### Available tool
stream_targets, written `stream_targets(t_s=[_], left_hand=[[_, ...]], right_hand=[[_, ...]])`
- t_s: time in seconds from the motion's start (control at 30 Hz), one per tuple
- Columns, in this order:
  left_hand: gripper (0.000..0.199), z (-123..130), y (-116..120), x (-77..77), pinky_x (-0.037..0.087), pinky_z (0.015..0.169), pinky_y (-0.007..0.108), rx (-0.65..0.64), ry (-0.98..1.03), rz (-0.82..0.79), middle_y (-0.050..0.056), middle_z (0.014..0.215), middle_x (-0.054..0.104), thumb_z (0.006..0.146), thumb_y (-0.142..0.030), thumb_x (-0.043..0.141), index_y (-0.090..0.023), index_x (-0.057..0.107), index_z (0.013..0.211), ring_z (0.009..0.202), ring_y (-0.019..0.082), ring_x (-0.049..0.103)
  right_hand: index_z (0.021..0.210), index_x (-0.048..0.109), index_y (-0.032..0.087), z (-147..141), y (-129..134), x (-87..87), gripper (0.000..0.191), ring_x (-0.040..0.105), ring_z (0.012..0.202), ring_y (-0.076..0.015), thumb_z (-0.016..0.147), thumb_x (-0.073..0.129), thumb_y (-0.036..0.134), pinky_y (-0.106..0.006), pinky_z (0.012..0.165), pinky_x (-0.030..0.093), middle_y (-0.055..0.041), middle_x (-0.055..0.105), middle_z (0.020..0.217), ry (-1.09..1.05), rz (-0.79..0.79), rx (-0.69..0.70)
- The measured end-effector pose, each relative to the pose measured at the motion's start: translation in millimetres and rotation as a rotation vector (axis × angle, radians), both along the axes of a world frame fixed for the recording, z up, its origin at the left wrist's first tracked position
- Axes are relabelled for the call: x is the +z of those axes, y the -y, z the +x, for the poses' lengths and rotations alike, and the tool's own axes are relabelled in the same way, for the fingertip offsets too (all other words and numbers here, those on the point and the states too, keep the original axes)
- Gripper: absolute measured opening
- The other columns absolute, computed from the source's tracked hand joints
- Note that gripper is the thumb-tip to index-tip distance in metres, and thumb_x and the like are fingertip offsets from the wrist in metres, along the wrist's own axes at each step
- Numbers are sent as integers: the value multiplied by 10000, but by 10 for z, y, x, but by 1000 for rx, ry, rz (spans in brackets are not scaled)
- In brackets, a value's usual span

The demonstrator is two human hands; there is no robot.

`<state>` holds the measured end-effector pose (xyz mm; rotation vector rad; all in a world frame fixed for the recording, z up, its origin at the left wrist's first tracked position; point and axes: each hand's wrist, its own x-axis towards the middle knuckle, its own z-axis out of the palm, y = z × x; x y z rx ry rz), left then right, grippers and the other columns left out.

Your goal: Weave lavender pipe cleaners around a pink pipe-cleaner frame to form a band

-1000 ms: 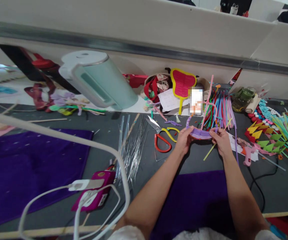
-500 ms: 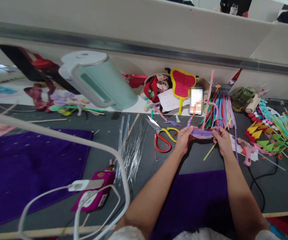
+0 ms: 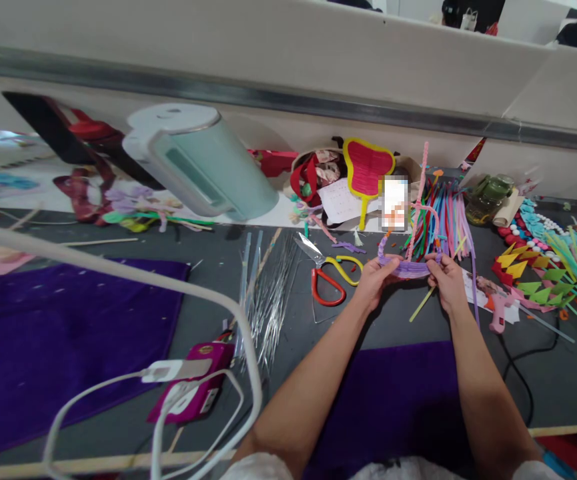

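Observation:
A purple pipe-cleaner piece [image 3: 407, 269] is stretched between my two hands, with a twisted upright at each end. My left hand [image 3: 377, 279] pinches its left end, thumb on top. At the right end, my right hand [image 3: 447, 280] holds it between thumb and fingers. A pink twisted stem [image 3: 423, 175] rises behind the purple piece, with a curved pink arm reaching right; where its base joins is unclear. Scissors [image 3: 329, 277] with one red and one yellow handle lie open left of my left hand. A bundle of colored pipe cleaners [image 3: 451, 217] lies just beyond my hands.
A pale green kettle [image 3: 208, 167] stands at the back left. Silver strips [image 3: 271, 300] lie left of the scissors. A pink glue gun [image 3: 501, 312] with a black cord is at right. A white cable [image 3: 248, 333] crosses the left front near a magenta box [image 3: 213, 383].
My left thumb has moved slightly right along the purple piece. My right hand has stayed in nearly the same place. The view has shifted slightly.

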<state>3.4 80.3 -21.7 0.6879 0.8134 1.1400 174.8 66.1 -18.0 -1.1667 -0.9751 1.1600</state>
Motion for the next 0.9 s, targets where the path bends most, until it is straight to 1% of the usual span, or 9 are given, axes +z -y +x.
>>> stream_targets(t_s=[0.07,0.13,0.27,0.4,0.53,0.63,0.7,0.9], left_hand=[[381,21,9,-4,551,647,303,-6,-6,-2,72,792,714,591,-359,834,-126,713,868,664,167,655],[384,39,13,-16,555,625,305,0,-14,-3,63,756,705,572,-347,845,-123,715,855,642,163,646],[405,48,8,-46,561,595,306,3,-8,-18,73,742,706,565,-350,848,-115,718,867,618,169,648],[398,39,8,-46,570,583,300,-5,24,-54,80,762,711,564,-332,851,-109,712,862,638,180,665],[403,47,23,-26,575,530,289,-32,23,-107,75,761,710,561,-309,854,-117,703,882,642,188,670],[389,61,36,-16,554,472,259,-38,5,-127,81,758,711,555,-299,855,-115,702,861,625,182,663],[369,67,42,-11,541,462,246,-31,-2,-121,85,755,713,549,-290,857,-110,703,833,617,176,658],[319,63,57,6,542,511,263,9,-42,-37,84,730,710,552,-293,848,-102,719,773,632,180,653]], right_hand=[[894,647,206,-24,5,11,263,375,462,-40,722,688,400,-179,401,342,53,485,653,-19,2,17],[898,646,208,-47,9,23,273,373,476,-45,715,695,405,-177,404,346,51,480,655,-35,-6,26],[883,643,194,-81,6,38,311,354,477,-45,682,721,417,-172,395,336,57,464,628,-103,-65,14],[827,645,174,-106,9,45,333,366,486,-41,626,770,409,-166,388,322,47,490,634,-175,-133,42],[747,634,176,-136,27,62,312,369,473,-38,593,795,394,-172,380,308,47,509,628,-172,-132,34],[721,631,179,-154,40,77,310,379,468,-42,580,799,398,-180,376,303,47,520,614,-153,-122,26],[719,633,177,-162,46,79,313,387,467,-44,580,799,402,-180,372,295,45,526,610,-148,-118,34],[718,627,176,-164,45,21,306,370,435,-39,596,797,399,-188,368,302,55,520,586,-135,-118,25]])
